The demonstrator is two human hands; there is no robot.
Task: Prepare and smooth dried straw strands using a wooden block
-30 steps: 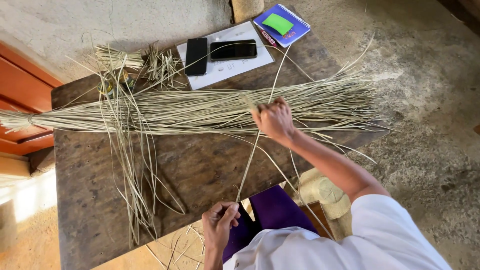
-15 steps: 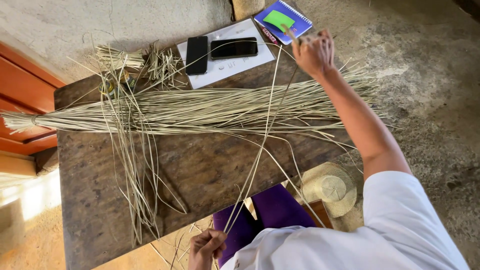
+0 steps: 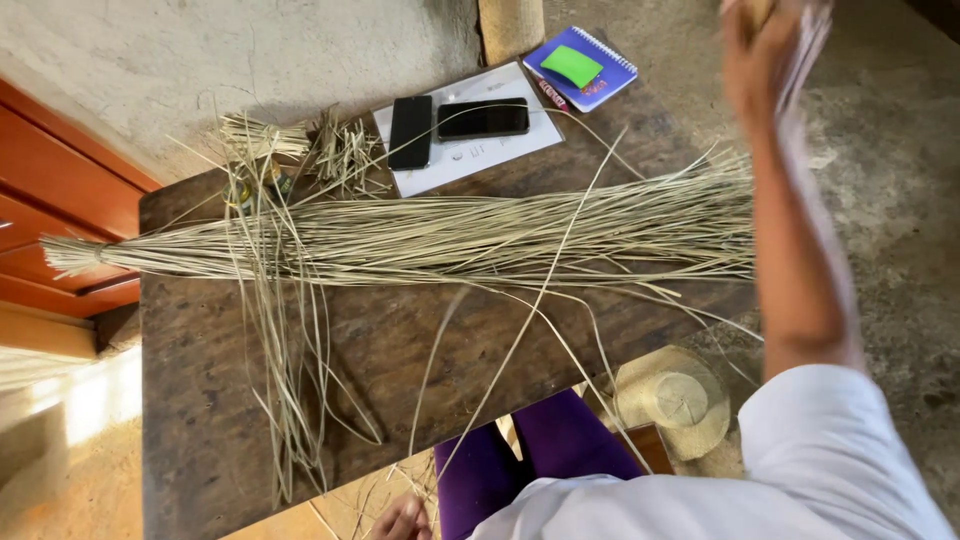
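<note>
Pale fibre strand (image 3: 545,290), stretched across the dark wooden table (image 3: 200,420) from the half-seen left hand (image 3: 402,520) to the raised, blurred right hand (image 3: 765,55), finger closure indeterminable for both; snagging on the straw bundle (image 3: 420,240) is risked.

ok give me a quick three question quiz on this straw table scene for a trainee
1. True or false: the long tied bundle of pale straw lies across the dark wooden table.
2. What rests on the white paper sheet? A) two black phones B) a cup C) scissors
3. Which of the hands is raised and blurred at the top of the view?

Key
1. True.
2. A: two black phones lie side by side on it.
3. The right hand; the left hand is low at the bottom edge, by a thin straw strand.
</note>
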